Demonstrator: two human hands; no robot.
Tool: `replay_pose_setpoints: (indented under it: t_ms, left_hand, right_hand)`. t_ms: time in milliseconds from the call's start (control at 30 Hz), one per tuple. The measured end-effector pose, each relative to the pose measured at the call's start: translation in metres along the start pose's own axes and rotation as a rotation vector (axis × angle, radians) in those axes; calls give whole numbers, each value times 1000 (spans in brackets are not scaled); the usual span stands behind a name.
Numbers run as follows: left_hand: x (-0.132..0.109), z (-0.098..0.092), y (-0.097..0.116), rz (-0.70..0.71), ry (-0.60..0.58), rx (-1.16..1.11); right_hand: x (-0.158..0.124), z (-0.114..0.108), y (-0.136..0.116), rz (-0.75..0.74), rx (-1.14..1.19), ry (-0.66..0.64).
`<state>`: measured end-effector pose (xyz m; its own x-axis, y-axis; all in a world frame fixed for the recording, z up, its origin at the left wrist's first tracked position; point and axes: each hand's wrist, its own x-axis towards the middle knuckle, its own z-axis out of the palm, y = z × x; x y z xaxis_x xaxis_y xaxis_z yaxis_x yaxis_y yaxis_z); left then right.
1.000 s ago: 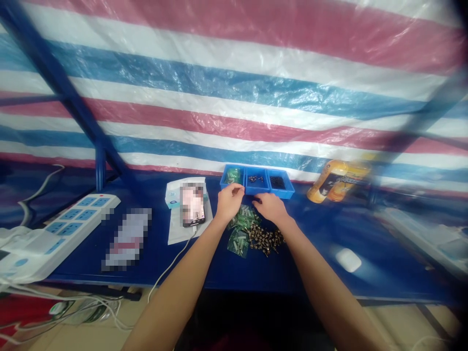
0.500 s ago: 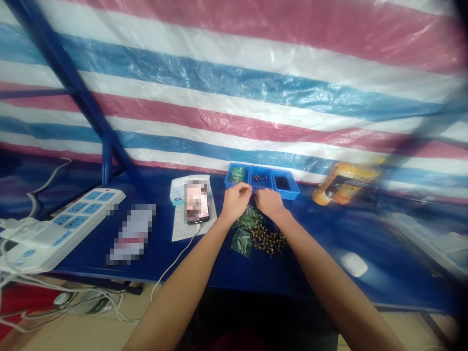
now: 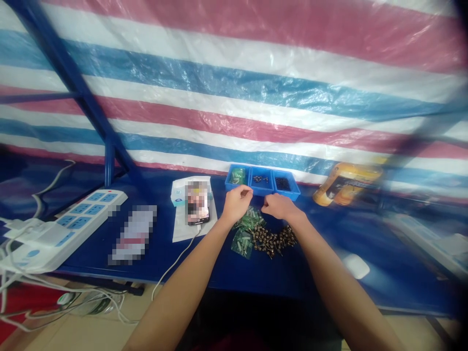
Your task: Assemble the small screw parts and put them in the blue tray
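Note:
My left hand (image 3: 237,201) is closed in a pinch at the front of the blue trays; whatever its fingers hold is too small to name. My right hand (image 3: 281,206) is curled closed a short way to the right, its fingertips hidden from view. Below and between them lie small green plastic packets (image 3: 243,241) with pale pieces inside. Beside these spreads a heap of small brass-coloured metal parts (image 3: 273,240), partly under my right forearm. The three joined blue trays (image 3: 262,186) hold green packets, a few small metal parts and dark small pieces, left to right.
A lit phone (image 3: 197,204) on a cable leans against a white and blue packet (image 3: 179,197). Farther left are a blurred-out flat item (image 3: 134,234) and a white power strip (image 3: 82,219). An orange container (image 3: 343,183) and a white rounded object (image 3: 356,265) are at right.
My right hand has moved right, away from my left hand, widening the gap between them. My left hand stays nearly in place, still pinched.

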<state>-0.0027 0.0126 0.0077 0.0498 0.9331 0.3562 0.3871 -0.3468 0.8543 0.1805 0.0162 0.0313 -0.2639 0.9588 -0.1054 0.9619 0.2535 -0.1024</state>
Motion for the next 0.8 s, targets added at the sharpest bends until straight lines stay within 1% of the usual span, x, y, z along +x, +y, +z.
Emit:
replay_pose_setpoints:
  t_ms: [67,133,267,367,433,500,600,667,800]
  left_hand:
    - [0,0,1,6,-1,7]
    - [-1,0,1,20,-3,20]
    - [-3,1,4,81,-35,41]
    - [-6,2,9,133,-114,26]
    - [-8,3,14,161,-181,5]
    - [-10,3,19,188,-228,-17]
    - [-12,3,23,218,-263,-33]
    - [-12,3,23,215,-266,-30]
    - [-11,5,20,193,-255,-22]
  right_hand:
    - [-1,2,7,-11,57,16]
    - [-3,2,13,-24,177,34]
    - [-7,-2,18,-95,597,79]
    - [-8,-1,12,-134,932,149]
    - [-7,3,4,-99,1159,195]
    - [-5,9,-4,-44,1326,236]
    - [-3,17,-12,10,1461,298]
    - [-4,19,-15,10,1516,319]
    - [-9,20,-17,8,1546,312]
